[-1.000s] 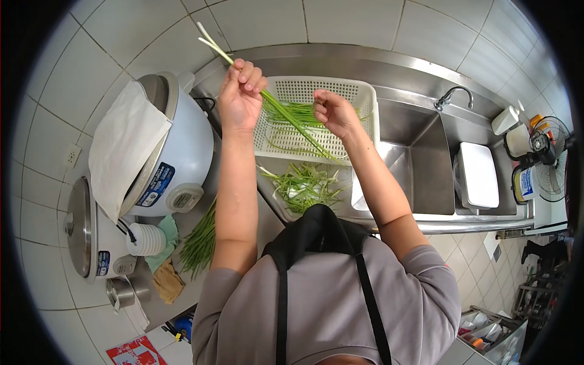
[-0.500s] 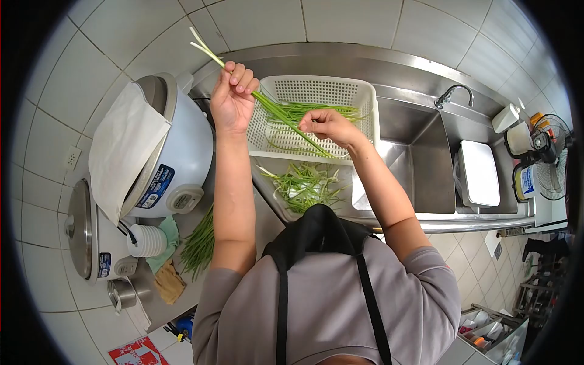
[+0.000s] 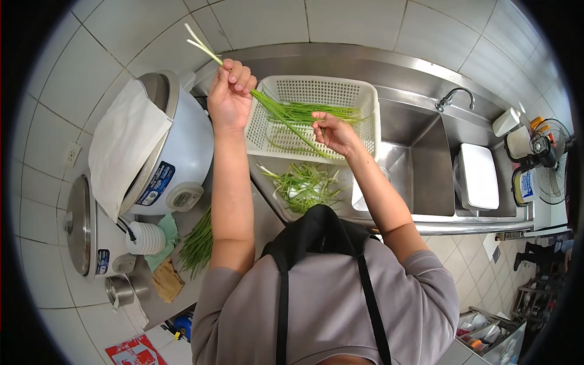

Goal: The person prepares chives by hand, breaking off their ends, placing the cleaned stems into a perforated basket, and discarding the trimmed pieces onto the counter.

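Note:
Closed round a few long green stalks (image 3: 286, 119) with white ends, my left hand (image 3: 231, 97) is raised at the left end of the white perforated basket (image 3: 372, 131). The stalks slant down to the right over the basket. My right hand (image 3: 334, 132) is above the basket's right part, fingers curled and pinched together beside the stalks; whatever they hold is too small to make out. More green stalks (image 3: 322, 112) lie inside the basket. Loose trimmings (image 3: 304, 187) are heaped on the steel surface in front of it.
A bundle of green stalks (image 3: 198, 243) lies on the counter at left, near a large cooker (image 3: 198, 146) and a tan cloth (image 3: 167, 281). Right of the basket are a steel sink (image 3: 420, 161), a faucet (image 3: 453, 96) and a white-lidded container (image 3: 479, 176). A person's leg shows far right.
My left hand has shifted slightly left with the stalks. My right hand moved down toward the stalks, then slightly right, its fingers still together. A person's leg has come further into view far right.

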Available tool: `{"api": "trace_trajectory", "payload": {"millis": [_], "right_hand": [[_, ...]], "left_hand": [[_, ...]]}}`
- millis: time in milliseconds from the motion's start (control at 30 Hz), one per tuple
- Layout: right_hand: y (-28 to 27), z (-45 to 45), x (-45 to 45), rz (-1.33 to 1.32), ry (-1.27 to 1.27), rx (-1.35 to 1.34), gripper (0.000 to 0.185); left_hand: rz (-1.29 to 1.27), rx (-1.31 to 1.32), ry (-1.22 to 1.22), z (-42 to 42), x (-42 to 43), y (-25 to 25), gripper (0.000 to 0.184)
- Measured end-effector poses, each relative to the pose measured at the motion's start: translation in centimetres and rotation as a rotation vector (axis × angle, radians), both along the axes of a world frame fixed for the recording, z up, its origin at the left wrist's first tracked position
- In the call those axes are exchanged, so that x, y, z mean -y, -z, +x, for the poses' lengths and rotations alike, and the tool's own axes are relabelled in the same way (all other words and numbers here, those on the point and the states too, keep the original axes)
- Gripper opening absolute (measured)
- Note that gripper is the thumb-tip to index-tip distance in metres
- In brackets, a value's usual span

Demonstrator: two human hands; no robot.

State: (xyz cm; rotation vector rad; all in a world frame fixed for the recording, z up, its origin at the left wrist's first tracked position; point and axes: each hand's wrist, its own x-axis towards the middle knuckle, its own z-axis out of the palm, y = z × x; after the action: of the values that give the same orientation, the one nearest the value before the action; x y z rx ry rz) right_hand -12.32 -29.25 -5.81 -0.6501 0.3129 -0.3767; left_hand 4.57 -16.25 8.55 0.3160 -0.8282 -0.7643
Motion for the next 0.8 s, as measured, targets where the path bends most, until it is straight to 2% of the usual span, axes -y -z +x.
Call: {"api": "trace_trajectory", "payload": {"millis": [67,167,267,300,433,533,633,733,800], "right_hand": [[0.9,-0.6,0.7,-0.115,-0.112,0.073,0.006],[-0.8,-1.2,0.2,-0.179,-0.157,-0.016,0.008],[-2.1,-1.3,-1.2,-0.552,-0.154,-0.163,0.013],[-3.3,-1.4,-2.1,-0.7,-0.122,-0.222,0.02],[-1.9,-0.2,-2.6,-0.901,0.036,-0.225,0.015],[-0.9,0.0,-1.7,-0.614,-0.019,-0.154,0.012],[0.1,0.2,-0.4,-0.151,-0.109,0.099,0.008],[0.6,0.6,-0.4,0.139,-0.051,0.129,0.005],[0.8,0.6,-0.2,0.184,0.0,0.141,0.005]], "left_hand": [[0.009,0.015,-0.032,0.4,-0.4,-0.2,0.015],[0.009,0.04,-0.045,0.8,-0.6,-0.1,0.015],[0.019,0.033,-0.072,0.9,-0.6,-0.1,0.015],[0.017,0.028,-0.077,0.8,-0.5,-0.1,0.015],[0.008,0.003,-0.09,0.6,-0.2,-0.2,0.014],[0.001,0.004,-0.084,0.7,-0.4,-0.1,0.014],[0.016,-0.002,-0.076,0.6,-0.3,0.2,0.015],[0.027,-0.011,-0.064,0.4,0.0,0.5,0.015],[0.023,-0.016,-0.054,0.1,0.4,0.7,0.015]]}}
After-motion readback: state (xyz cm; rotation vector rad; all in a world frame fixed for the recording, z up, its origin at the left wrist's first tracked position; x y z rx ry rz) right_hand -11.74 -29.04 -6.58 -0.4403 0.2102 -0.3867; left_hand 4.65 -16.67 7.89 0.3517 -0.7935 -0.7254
